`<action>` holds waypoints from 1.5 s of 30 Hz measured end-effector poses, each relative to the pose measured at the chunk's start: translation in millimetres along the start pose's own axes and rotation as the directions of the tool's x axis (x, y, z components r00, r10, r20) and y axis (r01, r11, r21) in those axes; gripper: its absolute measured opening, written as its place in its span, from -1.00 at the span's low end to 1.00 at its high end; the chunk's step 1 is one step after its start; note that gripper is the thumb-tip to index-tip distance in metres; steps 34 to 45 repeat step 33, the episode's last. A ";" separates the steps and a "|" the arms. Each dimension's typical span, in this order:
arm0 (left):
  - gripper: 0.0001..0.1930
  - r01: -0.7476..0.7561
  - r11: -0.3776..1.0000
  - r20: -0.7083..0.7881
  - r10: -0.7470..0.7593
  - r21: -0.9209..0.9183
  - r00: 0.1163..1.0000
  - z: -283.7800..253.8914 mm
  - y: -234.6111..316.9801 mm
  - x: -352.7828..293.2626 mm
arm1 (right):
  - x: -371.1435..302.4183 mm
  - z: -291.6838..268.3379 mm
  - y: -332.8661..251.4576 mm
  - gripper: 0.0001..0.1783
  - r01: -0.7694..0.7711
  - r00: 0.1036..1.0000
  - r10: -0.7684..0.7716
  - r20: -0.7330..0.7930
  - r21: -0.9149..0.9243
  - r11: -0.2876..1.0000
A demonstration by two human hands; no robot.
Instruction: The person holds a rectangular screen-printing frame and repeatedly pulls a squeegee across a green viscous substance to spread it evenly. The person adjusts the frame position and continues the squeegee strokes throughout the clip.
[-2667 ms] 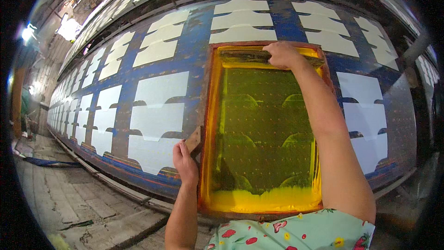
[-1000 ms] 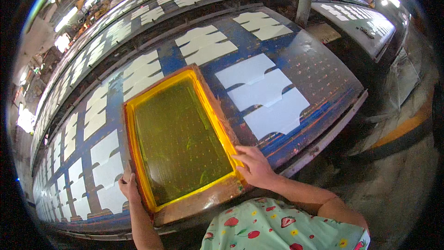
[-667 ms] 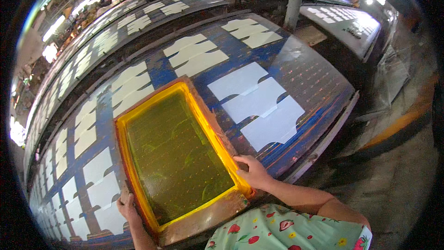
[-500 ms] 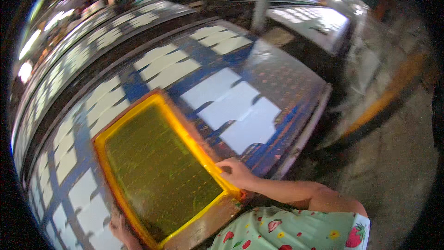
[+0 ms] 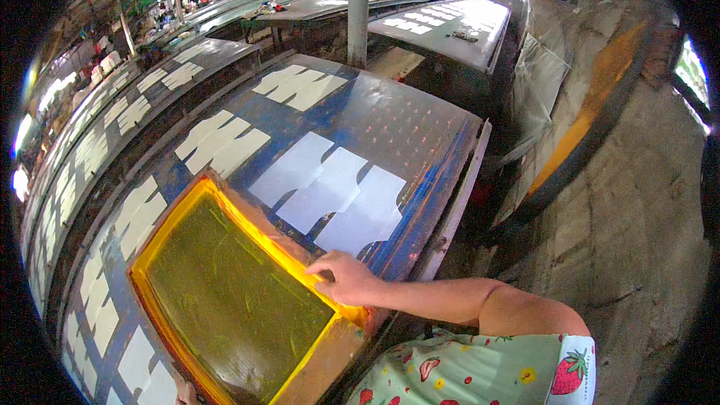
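Note:
A screen-printing frame [image 5: 264, 230] with yellow-stained edges and a dark olive mesh [image 5: 232, 292] lies slanted over the long printing table at the lower left. My right hand [image 5: 346, 279] is closed on its right side rail, close to the near corner, with fingers curled over the edge. Only a few fingers of my left hand [image 5: 185, 390] show at the bottom of the picture, against the frame's left rail. Just beyond the frame lie white cut fabric pieces [image 5: 330, 191], side by side on the blue-stained tabletop [image 5: 409, 124].
More rows of pale cut pieces [image 5: 223, 142] run along this table. Parallel tables [image 5: 450, 22] stand to the left and beyond. A grey post [image 5: 358, 11] rises behind the far end. At right are a yellow-and-black kerb stripe [image 5: 581, 139] and concrete floor [image 5: 615, 255].
The view has swung, so the table, frame and fabric pieces appear farther left and lower. My left hand is now mostly cut off by the lower edge. Both hands stay at the frame.

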State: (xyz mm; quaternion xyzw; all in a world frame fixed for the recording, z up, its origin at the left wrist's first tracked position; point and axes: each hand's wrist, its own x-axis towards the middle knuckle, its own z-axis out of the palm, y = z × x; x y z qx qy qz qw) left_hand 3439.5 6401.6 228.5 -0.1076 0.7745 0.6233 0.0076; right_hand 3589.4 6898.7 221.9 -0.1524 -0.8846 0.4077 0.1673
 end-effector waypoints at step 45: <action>-0.48 -0.141 0.973 -0.140 0.116 -0.185 0.983 424.2 5.1 -110.8 | 102.6 -297.2 332.5 -0.58 -0.227 0.971 0.229 -0.073 0.031 0.973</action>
